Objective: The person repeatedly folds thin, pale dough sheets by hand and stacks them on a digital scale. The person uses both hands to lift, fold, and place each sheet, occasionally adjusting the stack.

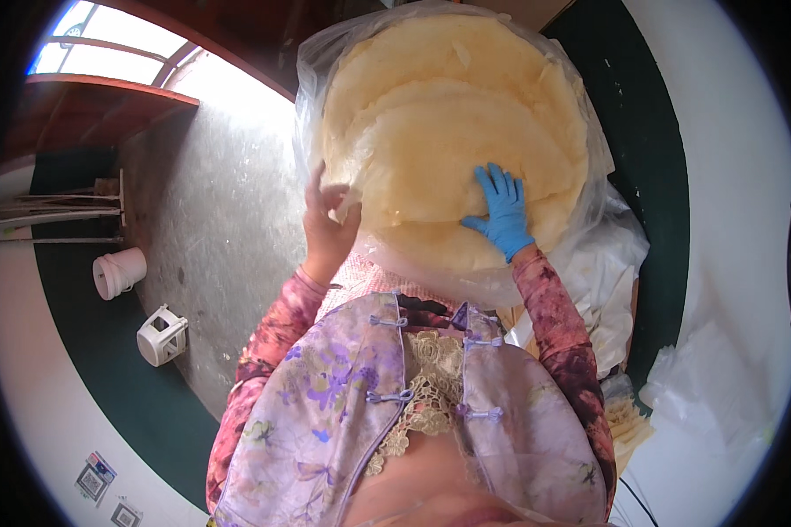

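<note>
Before me lies a broad, round stack of thin, pale-yellow food sheets [448, 151], with uneven, folded edges; the exact food I cannot tell. A clear plastic bag [313, 99] surrounds it, its loose film bunched around the rim. My right hand [503, 217], in a blue disposable glove, rests flat on the near right part of the top sheet with its fingers spread. Bare, my left hand [333, 221] is at the left edge of the stack, thumb and fingers curved around the rim. Slight blur hides whether it grips film or sheet.
On the concrete floor [237, 145] to the left are a white bucket [120, 273] and a white plastic stool [163, 336]. A reddish door [99, 109] stands beyond. Crumpled white plastic sheeting [610, 263] lies right of the stack, beside the green-and-white wall [652, 145]. Folded yellowish sheets [627, 425] sit behind my right arm.
</note>
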